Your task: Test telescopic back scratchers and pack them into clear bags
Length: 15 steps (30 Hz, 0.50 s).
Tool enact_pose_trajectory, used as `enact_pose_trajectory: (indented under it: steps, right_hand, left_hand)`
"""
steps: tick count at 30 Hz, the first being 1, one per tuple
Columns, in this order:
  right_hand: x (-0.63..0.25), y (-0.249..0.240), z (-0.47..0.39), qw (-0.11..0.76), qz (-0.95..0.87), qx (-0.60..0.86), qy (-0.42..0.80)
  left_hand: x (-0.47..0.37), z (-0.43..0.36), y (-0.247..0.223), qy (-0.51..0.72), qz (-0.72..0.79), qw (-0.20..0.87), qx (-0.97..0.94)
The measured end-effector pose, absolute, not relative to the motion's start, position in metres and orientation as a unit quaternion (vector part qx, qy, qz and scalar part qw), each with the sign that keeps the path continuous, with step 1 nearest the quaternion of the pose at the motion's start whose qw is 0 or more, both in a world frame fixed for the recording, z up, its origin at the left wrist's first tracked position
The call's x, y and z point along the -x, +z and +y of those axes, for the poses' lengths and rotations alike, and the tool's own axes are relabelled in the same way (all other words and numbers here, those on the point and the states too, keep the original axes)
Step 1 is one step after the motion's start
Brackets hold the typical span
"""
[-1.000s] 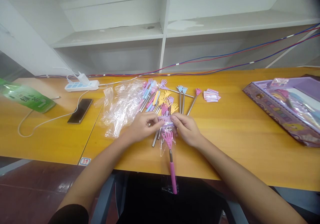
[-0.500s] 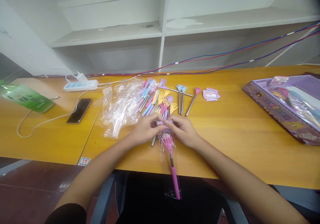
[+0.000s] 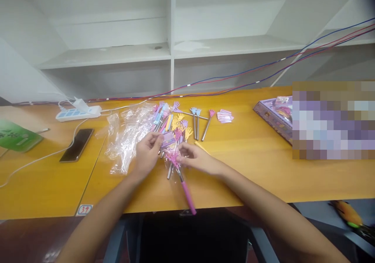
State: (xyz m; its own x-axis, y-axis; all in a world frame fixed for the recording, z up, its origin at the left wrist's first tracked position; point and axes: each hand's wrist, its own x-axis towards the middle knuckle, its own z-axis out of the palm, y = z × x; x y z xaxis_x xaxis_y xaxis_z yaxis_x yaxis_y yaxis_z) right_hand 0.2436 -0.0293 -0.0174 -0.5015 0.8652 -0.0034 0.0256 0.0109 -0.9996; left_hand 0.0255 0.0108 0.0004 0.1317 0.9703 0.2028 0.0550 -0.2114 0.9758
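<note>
My left hand pinches a small purple card, thumb on top. My right hand has its fingers curled in at the head of the pink scratcher; can't tell whether they grip it or just touch the clear bag around it. Scratcher lies aslant below my hands, claw end up by the card, handle end at the table edge. Behind my hands: the pile of other scratchers (yellow, purple, blue, pink claws), loose bags just left of it. Two blue scratchers stand apart on its right, then more cards. Phone and power strip far left, box far right (partly pixelated).
</note>
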Motion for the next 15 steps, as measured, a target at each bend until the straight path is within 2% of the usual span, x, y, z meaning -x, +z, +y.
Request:
enact_pose_trajectory:
  steps: [3,9,13,15]
  right_hand:
    - [-0.243,-0.008,-0.053,0.329,-0.653,0.375,0.569]
    - [-0.265,-0.013,-0.110,0.343,-0.678,0.497,0.419]
    - [-0.333,-0.006,-0.116,0.376,-0.610,0.600,0.356]
    - [-0.390,0.005,-0.106,0.384,-0.546,0.710,0.225]
  left_hand:
    - [-0.024,0.015,0.003,0.541,0.437,0.451,-0.559]
    - [-0.034,0.009,-0.002,0.494,0.390,0.488,-0.604]
    - [-0.036,0.000,0.001,0.428,0.355,0.543,-0.629]
    - [-0.033,-0.001,0.003,0.388,0.347,0.550,-0.653]
